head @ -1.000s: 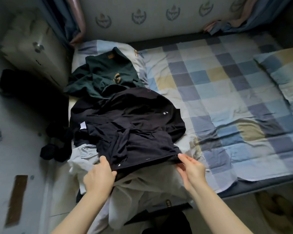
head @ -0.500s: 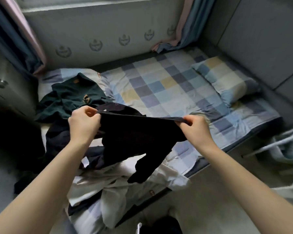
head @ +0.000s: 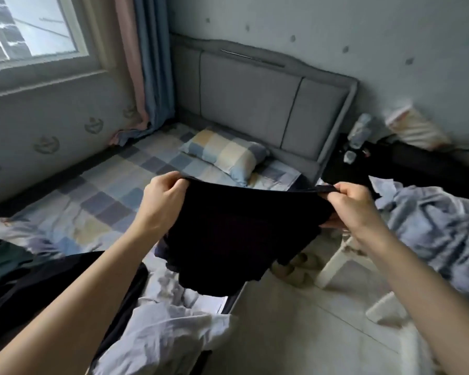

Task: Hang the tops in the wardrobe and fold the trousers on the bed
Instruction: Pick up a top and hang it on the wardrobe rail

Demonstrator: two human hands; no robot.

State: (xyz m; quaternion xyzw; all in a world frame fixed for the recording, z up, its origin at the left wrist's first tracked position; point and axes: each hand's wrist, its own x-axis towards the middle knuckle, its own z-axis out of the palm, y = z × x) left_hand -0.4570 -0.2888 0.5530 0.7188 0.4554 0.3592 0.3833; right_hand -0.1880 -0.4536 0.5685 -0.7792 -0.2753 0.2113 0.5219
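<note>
A black garment (head: 241,234) hangs in the air over the near edge of the bed (head: 98,201). My left hand (head: 164,196) grips its top edge at the left corner. My right hand (head: 355,204) pinches the same edge at the right corner, so the edge is stretched between them. The cloth droops below my hands; I cannot tell whether it is a top or trousers. A white garment (head: 168,328) lies crumpled at the bed's near edge, and dark clothes (head: 25,282) lie at the lower left.
A checked pillow (head: 225,155) lies by the grey headboard (head: 255,101). A white chair (head: 344,258) heaped with grey-blue cloth (head: 431,234) stands at the right. Slippers (head: 295,266) sit on the tiled floor. A dark bedside table holds bottles (head: 359,133). Window and curtains are at the upper left.
Both hands have lifted the black garment off the pile and carried it right toward the head of the bed. My view has swung right, bringing the headboard and chair into sight.
</note>
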